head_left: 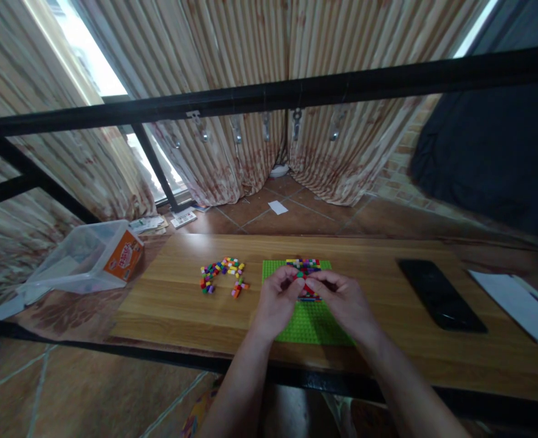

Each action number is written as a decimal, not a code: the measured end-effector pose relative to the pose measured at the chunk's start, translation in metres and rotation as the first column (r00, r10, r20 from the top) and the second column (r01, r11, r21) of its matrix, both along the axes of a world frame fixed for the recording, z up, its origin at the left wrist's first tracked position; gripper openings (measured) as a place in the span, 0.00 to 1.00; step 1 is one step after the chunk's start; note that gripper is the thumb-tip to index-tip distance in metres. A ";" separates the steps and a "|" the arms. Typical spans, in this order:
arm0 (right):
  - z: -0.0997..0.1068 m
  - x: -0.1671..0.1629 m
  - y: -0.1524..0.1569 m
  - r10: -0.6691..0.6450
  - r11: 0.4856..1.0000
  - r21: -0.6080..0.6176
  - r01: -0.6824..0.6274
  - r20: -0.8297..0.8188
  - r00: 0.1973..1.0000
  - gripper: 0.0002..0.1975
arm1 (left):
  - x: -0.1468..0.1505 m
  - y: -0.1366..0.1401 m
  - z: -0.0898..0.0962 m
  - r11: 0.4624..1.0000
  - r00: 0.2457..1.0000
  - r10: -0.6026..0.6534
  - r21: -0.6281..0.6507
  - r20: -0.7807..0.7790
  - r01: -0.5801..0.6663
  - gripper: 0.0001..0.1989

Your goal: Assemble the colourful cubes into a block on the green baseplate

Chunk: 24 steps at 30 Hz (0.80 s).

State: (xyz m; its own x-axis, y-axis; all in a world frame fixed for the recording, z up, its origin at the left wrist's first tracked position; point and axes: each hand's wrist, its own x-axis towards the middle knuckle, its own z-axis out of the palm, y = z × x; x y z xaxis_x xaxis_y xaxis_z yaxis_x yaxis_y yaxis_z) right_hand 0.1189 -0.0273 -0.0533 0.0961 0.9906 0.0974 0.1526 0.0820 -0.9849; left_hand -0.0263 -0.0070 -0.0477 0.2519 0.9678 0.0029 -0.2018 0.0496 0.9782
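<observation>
My left hand [278,301] and my right hand [346,301] meet over a green studded baseplate [312,325], fingertips pinched close together. Between them shows a small green toy brick [300,275], nearest my left fingers. Red shows just below it at my right fingertips; whether that is a separate brick or part of the build beneath, I cannot tell. Rows of multicoloured toy bricks [303,262] stand on the far half of the baseplate, partly hidden by my hands. Left of the plate, several loose toy bricks [225,266] lie in a rough arc on the wooden table [168,310].
A black phone [439,295] lies at the table's right, with white paper [515,304] beyond it. At the left stands a clear plastic bin [86,255] with an orange label. A dark metal bar [250,97] crosses ahead, in front of the curtains [232,55].
</observation>
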 end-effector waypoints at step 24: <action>-0.022 0.024 0.013 -0.188 0.978 0.163 0.130 0.415 0.890 0.13 | -0.012 0.007 0.000 0.973 0.980 0.197 -0.120 -0.012 -0.197 0.07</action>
